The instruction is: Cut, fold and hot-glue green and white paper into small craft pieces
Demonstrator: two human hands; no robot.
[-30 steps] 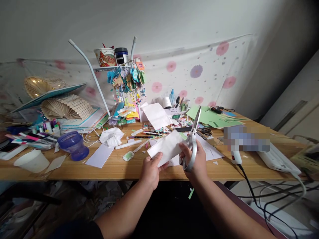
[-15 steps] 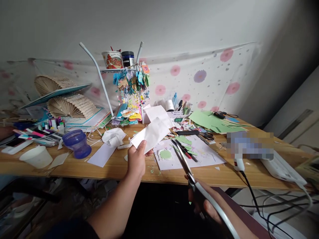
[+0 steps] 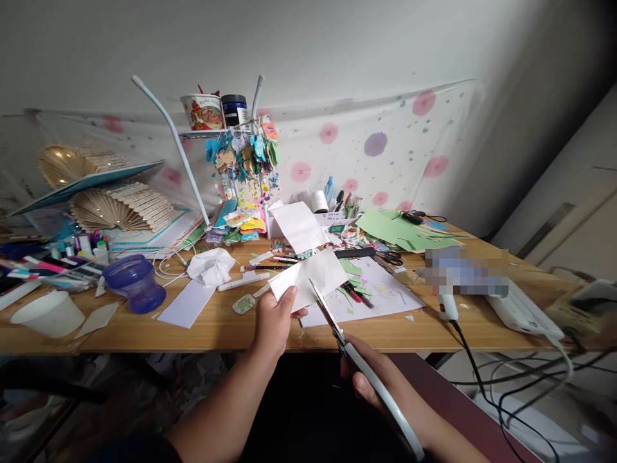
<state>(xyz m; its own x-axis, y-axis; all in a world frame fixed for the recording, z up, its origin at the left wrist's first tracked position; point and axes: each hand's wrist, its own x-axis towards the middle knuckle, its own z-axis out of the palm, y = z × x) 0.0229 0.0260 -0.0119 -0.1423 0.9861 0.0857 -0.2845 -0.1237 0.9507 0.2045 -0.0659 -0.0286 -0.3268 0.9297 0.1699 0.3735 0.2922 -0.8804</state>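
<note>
Two hands work just off the near edge of the table point(image 3: 202, 331). Left hand point(image 3: 274, 319) pinches the paper point(image 3: 308, 276) at its lower left corner, thumb on top, the other fingers hidden behind the sheet; the paper rises up and to the right of those fingers, tilted over the table. Right hand point(image 3: 373, 379) is wrapped shut around the grey handles of the scissors point(image 3: 337, 328); its fingers are mostly covered by the handle loop, which runs out of view toward the bottom edge. The blades point up and left from that grip and meet the paper's lower edge just right of the left thumb; how far apart they stand is hard to tell. Beyond the fingers lies a printed sheet point(image 3: 380, 292) with green scraps, partly hidden by the paper. Farther right, a patch point(image 3: 465, 271) is blurred out.
</note>
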